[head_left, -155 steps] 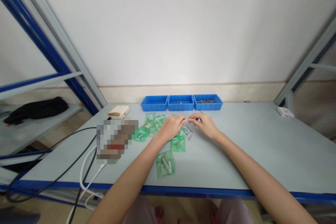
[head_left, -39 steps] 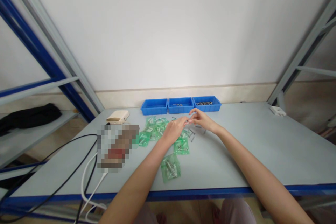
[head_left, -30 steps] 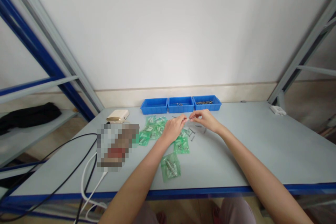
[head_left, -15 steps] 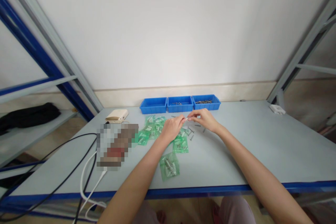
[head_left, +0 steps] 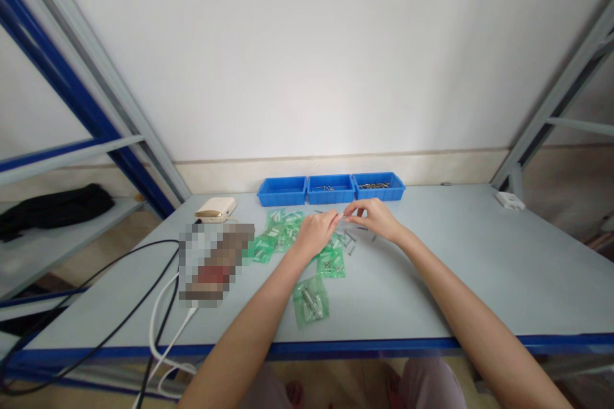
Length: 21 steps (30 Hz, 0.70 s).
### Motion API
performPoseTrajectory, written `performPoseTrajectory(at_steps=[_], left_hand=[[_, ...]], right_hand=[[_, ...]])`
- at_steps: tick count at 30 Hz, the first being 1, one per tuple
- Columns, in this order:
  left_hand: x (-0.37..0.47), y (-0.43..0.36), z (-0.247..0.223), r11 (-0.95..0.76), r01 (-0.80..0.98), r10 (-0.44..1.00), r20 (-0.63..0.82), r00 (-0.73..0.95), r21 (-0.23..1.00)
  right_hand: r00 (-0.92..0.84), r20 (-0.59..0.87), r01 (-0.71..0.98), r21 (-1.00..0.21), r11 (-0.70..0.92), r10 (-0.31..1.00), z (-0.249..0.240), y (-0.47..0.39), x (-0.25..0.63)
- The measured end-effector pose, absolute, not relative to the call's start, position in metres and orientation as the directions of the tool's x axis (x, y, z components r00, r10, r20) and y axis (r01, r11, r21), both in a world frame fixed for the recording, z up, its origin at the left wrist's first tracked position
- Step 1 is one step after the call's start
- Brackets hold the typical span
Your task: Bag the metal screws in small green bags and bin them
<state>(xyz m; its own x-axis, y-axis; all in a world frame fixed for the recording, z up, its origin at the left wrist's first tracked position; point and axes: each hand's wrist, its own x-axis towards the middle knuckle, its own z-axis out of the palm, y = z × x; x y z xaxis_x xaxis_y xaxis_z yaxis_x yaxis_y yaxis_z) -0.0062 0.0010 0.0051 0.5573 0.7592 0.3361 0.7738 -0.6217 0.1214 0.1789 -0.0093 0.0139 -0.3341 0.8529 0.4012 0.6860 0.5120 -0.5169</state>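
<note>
My left hand (head_left: 316,231) and my right hand (head_left: 371,216) meet fingertip to fingertip above the middle of the grey table. Between them is a small whitish piece (head_left: 341,217), pinched from both sides; its exact shape is too small to tell. Loose screws (head_left: 350,236) lie on the table under and beside my right hand. Green plastic bags (head_left: 286,230) with small parts inside are heaped left of my left hand and partly under it. Nearer the front edge lies a separate green bag (head_left: 311,302) with metal screws in it.
Three blue bins (head_left: 330,197) stand in a row at the back; the middle and right ones hold screws. A cream box (head_left: 215,209), a blurred-out object (head_left: 215,265) and cables are on the left, a white adapter (head_left: 509,200) at the far right.
The view has shifted very slightly. My right fingertips have drawn a little closer around the small piece, and less of it shows between the hands.
</note>
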Motion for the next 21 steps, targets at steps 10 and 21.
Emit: performPoseTrajectory(at_steps=[10,21], left_hand=[[-0.0064,0.0014,0.0035,-0.654,0.739,0.737,0.36,0.572,0.163],[-0.0068,0.0019,0.0031,-0.658,0.728,0.739,0.354,0.573,0.193]], right_hand=[[-0.338,0.392,0.729,-0.466,0.502,0.856,0.0146,-0.0102,0.1792],[-0.374,0.374,0.695,-0.493,0.523,0.849,0.0146,-0.0111,0.178]])
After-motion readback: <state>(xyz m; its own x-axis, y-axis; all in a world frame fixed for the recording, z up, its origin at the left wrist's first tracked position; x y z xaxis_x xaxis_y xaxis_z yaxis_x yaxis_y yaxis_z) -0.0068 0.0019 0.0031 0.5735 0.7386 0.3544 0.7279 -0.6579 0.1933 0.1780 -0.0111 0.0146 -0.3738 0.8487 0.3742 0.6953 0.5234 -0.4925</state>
